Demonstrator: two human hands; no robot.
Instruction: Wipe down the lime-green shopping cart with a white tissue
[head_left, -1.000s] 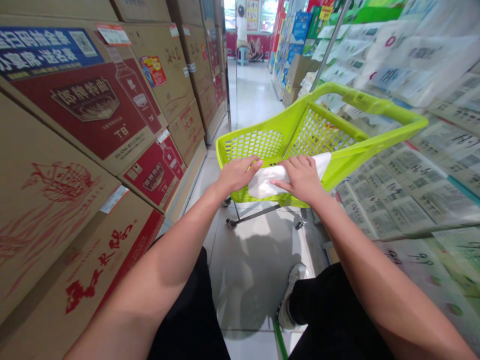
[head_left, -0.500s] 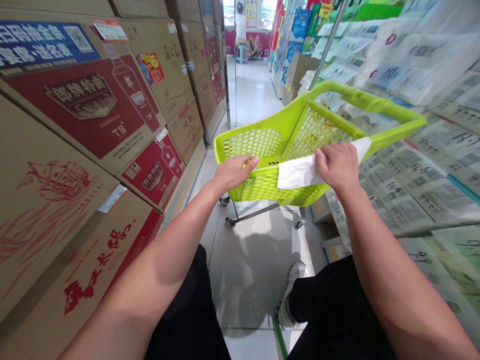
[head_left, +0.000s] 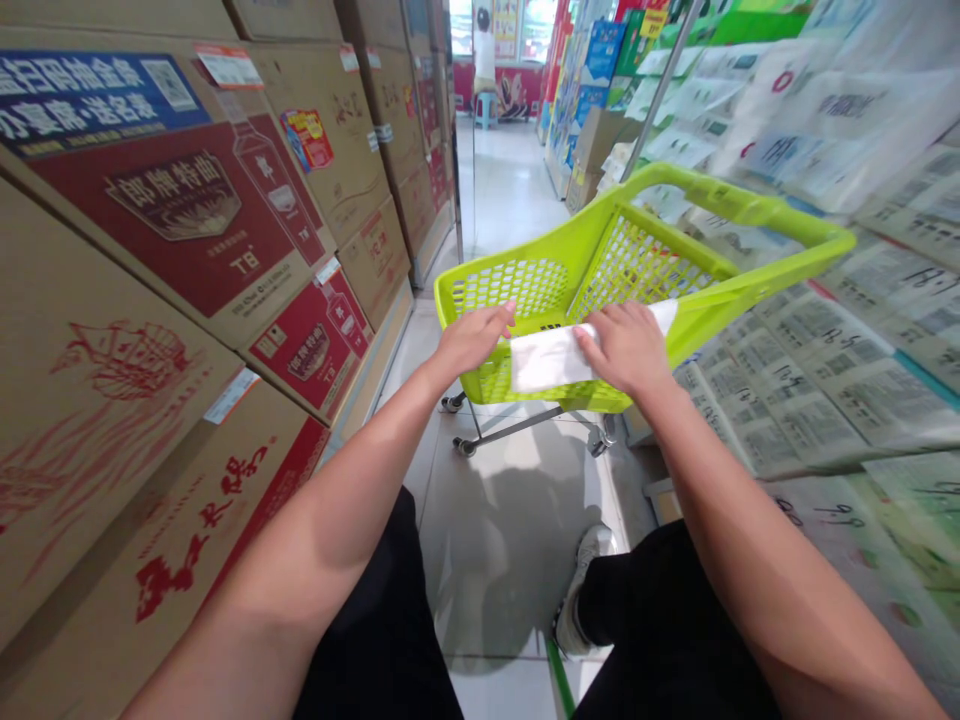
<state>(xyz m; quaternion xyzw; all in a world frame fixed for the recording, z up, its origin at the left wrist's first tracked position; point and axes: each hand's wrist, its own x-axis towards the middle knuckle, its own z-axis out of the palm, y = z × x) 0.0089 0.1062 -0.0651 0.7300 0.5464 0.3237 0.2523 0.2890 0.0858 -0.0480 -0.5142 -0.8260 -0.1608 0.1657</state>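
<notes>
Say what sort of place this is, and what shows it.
Probably a supermarket or similar shop, in an aisle: a shopping cart, stacked cartons with tags on the left, and plastic-wrapped packs with handwritten numbers on the right.

The right-hand grip (head_left: 630, 348) covers part of the white cloth (head_left: 551, 362), which hides some near rim (head_left: 712, 304) of the cart (head_left: 585, 240); the left-hand grip (head_left: 472, 340) masks another stretch. Beyond the cart's handle (head_left: 832, 248), the wrapped packs (head_left: 825, 115) blur. The view's bottom cuts off a green strip (head_left: 559, 680).
</notes>
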